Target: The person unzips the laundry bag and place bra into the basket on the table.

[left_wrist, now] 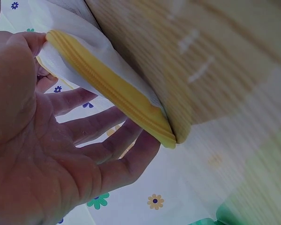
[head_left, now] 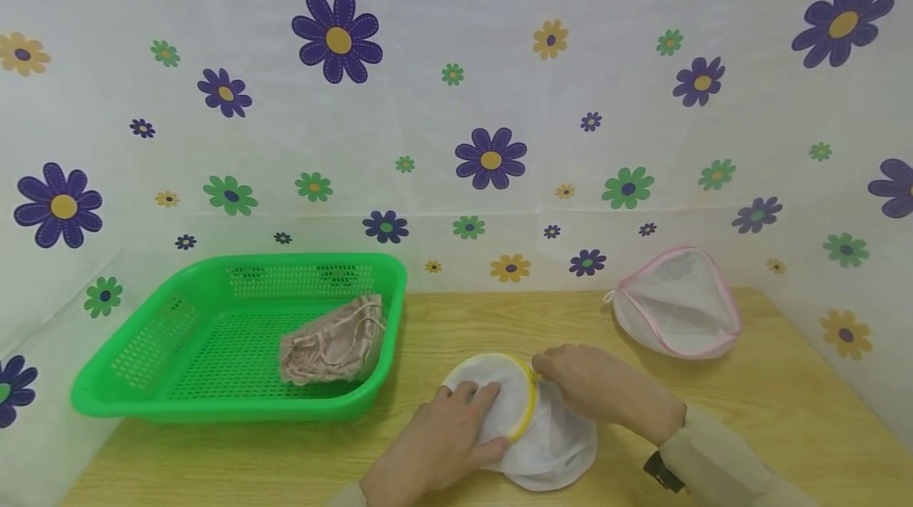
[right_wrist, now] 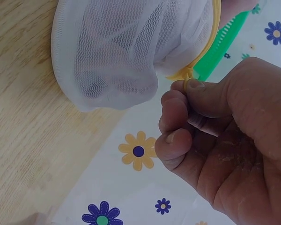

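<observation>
A white mesh bag (head_left: 559,447) with a yellow band (head_left: 531,412) around its round end rests on the wooden table (head_left: 442,323), that end tilted up and its soft body slumped into loose folds. The left hand (head_left: 445,436) holds the round end, thumb on the band. The right hand (head_left: 606,384) pinches a small yellow tab (right_wrist: 187,85) at the band, probably a zip pull, though the fingers partly cover it.

- Head view: soft, even light, slightly hazy.
- Left wrist view: dimmer, pale glare streaking the desk (left_wrist: 210,89).
- Right wrist view: muted light, fairly sharp.
</observation>
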Demonstrator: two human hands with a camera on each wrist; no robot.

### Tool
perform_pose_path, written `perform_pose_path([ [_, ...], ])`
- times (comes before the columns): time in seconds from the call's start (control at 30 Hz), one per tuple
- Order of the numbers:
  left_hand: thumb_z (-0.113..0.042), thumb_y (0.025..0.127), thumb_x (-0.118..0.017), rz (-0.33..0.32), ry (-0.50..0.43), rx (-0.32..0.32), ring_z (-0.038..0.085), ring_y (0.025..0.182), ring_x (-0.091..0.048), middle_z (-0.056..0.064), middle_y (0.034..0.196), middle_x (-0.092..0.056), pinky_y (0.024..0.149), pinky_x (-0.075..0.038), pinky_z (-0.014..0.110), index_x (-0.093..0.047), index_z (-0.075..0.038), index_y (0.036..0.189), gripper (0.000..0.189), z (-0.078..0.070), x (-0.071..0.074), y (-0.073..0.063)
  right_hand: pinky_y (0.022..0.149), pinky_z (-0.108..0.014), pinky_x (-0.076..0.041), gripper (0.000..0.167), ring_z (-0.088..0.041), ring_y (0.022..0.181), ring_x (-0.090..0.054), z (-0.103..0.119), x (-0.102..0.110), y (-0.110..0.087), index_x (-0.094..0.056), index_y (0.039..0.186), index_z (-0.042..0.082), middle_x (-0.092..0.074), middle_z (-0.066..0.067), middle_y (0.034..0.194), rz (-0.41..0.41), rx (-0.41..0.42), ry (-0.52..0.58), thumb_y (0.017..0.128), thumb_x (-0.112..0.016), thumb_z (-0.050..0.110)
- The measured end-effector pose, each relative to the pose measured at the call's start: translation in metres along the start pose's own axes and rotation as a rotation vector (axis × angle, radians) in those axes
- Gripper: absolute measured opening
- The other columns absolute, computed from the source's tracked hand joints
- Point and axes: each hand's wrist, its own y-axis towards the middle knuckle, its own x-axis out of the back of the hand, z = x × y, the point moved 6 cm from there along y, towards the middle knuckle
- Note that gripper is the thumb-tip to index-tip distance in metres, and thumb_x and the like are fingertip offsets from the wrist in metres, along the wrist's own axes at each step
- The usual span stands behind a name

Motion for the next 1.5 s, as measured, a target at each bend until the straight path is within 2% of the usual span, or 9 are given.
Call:
perform_pose_path([
  [0.2, -0.058, 0.097, -0.055, 0.026, -0.015, 0.024, 0.038, 0.112, -0.062, 0.015, 0.142, -0.056, 0.085, -0.058, 0.053, -0.047, -0.014, 0.15, 0.07, 0.001, -0.0018, 0.0017, 0.068, -0.033, -0.058, 0.019, -0.02, 0.077, -0.069, 0.0013, -0.0009, -0.0012, -0.069, 0.1, 0.009, -0.072, -0.005, 0.088, -0.002, 0.01, -0.01, 0.089, -0.064, -0.005],
  [0.5, -0.056, 0.097, -0.054, -0.045, 0.024, -0.023, 0.034, 0.102, -0.063, 0.014, 0.131, -0.061, 0.077, -0.058, 0.047, -0.051, -0.012, 0.146, 0.067, -0.0014, -0.0003, -0.0017, 0.064, -0.033, -0.055, 0.018, -0.019, 0.073, -0.065, 0.003, -0.0018, -0.0021, -0.067, 0.094, 0.011, -0.07, -0.002, 0.084, -0.005, 0.013, -0.057, 0.087, -0.067, -0.005],
  [0.83, -0.056, 0.097, -0.054, -0.051, 0.028, -0.014, 0.035, 0.103, -0.064, 0.015, 0.132, -0.061, 0.077, -0.059, 0.047, -0.051, -0.012, 0.146, 0.066, -0.0022, -0.0001, -0.0017, 0.067, -0.034, -0.056, 0.019, -0.018, 0.075, -0.065, 0.0031, -0.0024, -0.0052, -0.068, 0.096, 0.011, -0.071, -0.002, 0.086, 0.021, -0.001, -0.056, 0.086, -0.065, -0.006],
  [1.1, -0.059, 0.097, -0.054, -0.035, 0.039, 0.008, 0.035, 0.101, -0.063, 0.015, 0.131, -0.062, 0.074, -0.058, 0.047, -0.05, -0.013, 0.146, 0.067, -0.0014, -0.0016, 0.001, 0.065, -0.031, -0.055, 0.02, -0.015, 0.075, -0.065, 0.0054, -0.0026, -0.0065, -0.068, 0.094, 0.011, -0.071, -0.002, 0.085, 0.012, 0.011, -0.037, 0.086, -0.067, -0.007],
  [1.3, -0.057, 0.097, -0.055, -0.049, 0.051, 0.014, 0.037, 0.103, -0.065, 0.018, 0.13, -0.063, 0.075, -0.059, 0.049, -0.051, -0.013, 0.146, 0.066, -0.0023, -0.0006, 0.0017, 0.063, -0.03, -0.054, 0.019, -0.015, 0.074, -0.065, 0.0054, -0.0029, -0.0084, -0.067, 0.093, 0.011, -0.07, -0.002, 0.084, 0.01, 0.019, -0.034, 0.085, -0.068, -0.006],
  [1.5, -0.057, 0.097, -0.056, -0.064, 0.021, 0.056, 0.038, 0.098, -0.063, 0.018, 0.12, -0.064, 0.073, -0.058, 0.05, -0.051, -0.011, 0.144, 0.066, -0.0068, -0.0018, 0.0036, 0.06, -0.031, -0.052, 0.019, -0.016, 0.069, -0.062, 0.0052, -0.0036, -0.0083, -0.066, 0.094, 0.01, -0.068, -0.003, 0.082, -0.005, -0.004, -0.064, 0.082, -0.07, -0.005],
])
